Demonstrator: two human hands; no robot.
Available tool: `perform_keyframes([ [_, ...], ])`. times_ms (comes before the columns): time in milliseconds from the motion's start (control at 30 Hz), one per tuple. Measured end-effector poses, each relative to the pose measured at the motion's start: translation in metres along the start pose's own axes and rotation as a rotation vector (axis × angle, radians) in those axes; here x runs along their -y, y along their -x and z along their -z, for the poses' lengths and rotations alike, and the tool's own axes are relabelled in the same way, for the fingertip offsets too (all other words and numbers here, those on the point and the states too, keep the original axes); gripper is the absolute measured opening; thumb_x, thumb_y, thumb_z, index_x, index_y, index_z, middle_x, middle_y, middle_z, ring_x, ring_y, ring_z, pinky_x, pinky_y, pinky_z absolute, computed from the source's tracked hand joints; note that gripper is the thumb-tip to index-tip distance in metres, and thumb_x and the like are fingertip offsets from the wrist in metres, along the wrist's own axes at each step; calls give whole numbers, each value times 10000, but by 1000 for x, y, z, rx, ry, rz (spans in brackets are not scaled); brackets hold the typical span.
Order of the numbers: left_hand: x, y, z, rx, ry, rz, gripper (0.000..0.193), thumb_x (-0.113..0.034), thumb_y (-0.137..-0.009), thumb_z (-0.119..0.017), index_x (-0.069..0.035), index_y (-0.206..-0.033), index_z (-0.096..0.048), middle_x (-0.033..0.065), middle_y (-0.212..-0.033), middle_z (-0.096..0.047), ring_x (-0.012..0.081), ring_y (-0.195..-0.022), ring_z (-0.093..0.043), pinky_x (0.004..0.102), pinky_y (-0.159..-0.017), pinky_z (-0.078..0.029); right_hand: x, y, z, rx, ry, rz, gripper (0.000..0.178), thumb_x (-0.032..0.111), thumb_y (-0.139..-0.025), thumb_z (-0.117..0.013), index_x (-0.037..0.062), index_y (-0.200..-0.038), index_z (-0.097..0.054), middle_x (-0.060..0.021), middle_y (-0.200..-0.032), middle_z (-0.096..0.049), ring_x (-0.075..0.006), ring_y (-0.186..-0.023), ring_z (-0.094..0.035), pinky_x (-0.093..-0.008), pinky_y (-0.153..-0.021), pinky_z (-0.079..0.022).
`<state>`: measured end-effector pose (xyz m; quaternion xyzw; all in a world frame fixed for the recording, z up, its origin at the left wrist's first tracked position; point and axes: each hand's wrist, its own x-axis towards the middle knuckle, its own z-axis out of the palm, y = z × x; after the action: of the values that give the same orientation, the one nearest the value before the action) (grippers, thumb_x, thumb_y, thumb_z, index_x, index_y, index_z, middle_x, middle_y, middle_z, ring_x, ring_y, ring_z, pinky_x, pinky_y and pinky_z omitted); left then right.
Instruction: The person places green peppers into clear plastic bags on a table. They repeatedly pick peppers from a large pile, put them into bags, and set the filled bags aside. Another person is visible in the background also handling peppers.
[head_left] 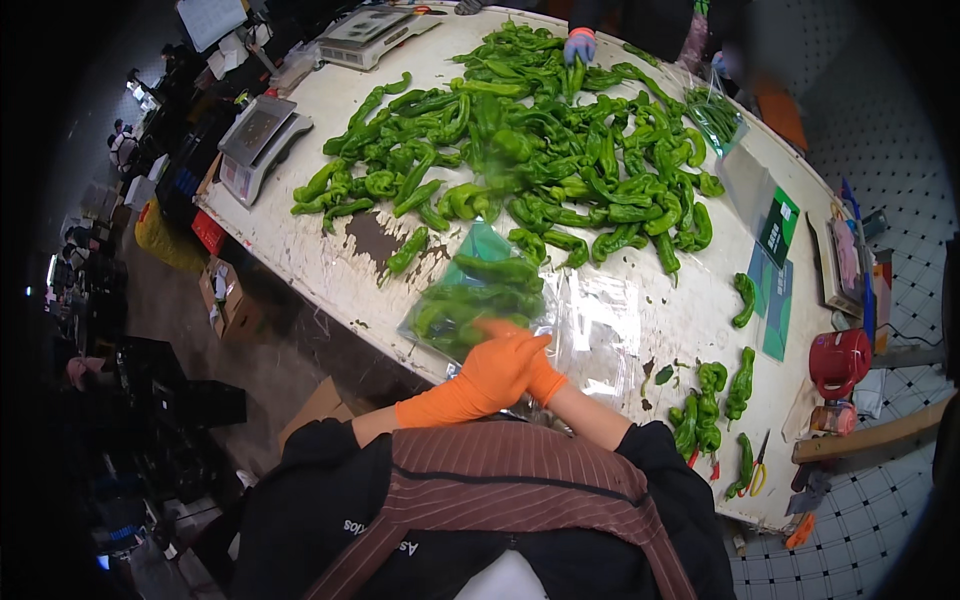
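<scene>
A clear plastic bag with a green printed part [483,240] lies at the table's near edge, filled with long green peppers [465,305]. At the bag's near end, my left hand [480,378] and my right hand [544,376] come together, both in orange gloves. My left hand is closed on the bag and overlaps the right one. My right hand also closes on it, its fingers partly hidden behind the left. Slight motion blurs the fingertips over the peppers. Beside my right hand lies more clear plastic packaging [600,325]. A single loose pepper [407,250] rests just beyond the bag's left side.
A big heap of green peppers [560,150] covers the table's middle. A co-worker's gloved hand [579,46] reaches into its far side. Scales [258,140] stand at left. Flat printed bags [775,270], a red mug [839,362] and yellow-handled scissors [760,472] are at right.
</scene>
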<state>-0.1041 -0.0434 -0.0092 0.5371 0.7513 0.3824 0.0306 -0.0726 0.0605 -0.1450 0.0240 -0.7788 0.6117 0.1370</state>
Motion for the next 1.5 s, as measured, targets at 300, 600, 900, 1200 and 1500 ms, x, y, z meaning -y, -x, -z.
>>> perform_keyframes([
  [300, 140, -132, 39, -165, 159, 405, 351, -218, -851, -682, -8, -1129, -636, 87, -835, -639, 181, -755, -596, 305, -702, -480, 72, -10, 37, -9, 511, 112, 399, 243, -804, -704, 129, -1177, -621, -117, -1078, -630, -308, -953, -607, -400, -772, -508],
  [600, 281, -226, -14, 41, -328, 1014, 733, -427, -776, -689, -57, -1342, -407, 223, -1172, -612, 384, -1072, -599, 493, -922, -451, 87, 26, 97, -94, 373, -236, 254, 103, -842, -661, 83, -1095, -666, -87, -938, -669, -256, -856, -641, -336, -736, -499],
  [900, 308, -203, 40, -121, 455, 830, 526, -333, -883, -632, -22, -1297, -536, 125, -1016, -686, 157, -732, -613, 308, -690, -503, 77, 41, 116, -217, 290, -332, 220, 91, -847, -652, 62, -1064, -672, -96, -907, -669, -237, -812, -650, -322, -716, -506],
  [1200, 219, -140, 119, 212, 1401, 647, 473, -406, -992, -468, -15, -1252, -523, 82, -964, -672, 72, -475, -387, 244, -491, -330, 92, 25, 151, -471, 125, -478, 248, 115, -895, -646, 48, -1132, -673, -75, -939, -681, -139, -790, -617, -253, -741, -480],
  [1500, 58, -132, 97, 789, 710, 604, 416, -243, -895, -653, -11, -1237, -602, 38, -929, -680, 57, -575, -478, 213, -527, -403, 133, -4, 166, -368, -688, -385, 568, 441, -969, -513, 60, -1386, -452, -115, -1200, -607, -166, -850, -621, -269, -745, -474],
])
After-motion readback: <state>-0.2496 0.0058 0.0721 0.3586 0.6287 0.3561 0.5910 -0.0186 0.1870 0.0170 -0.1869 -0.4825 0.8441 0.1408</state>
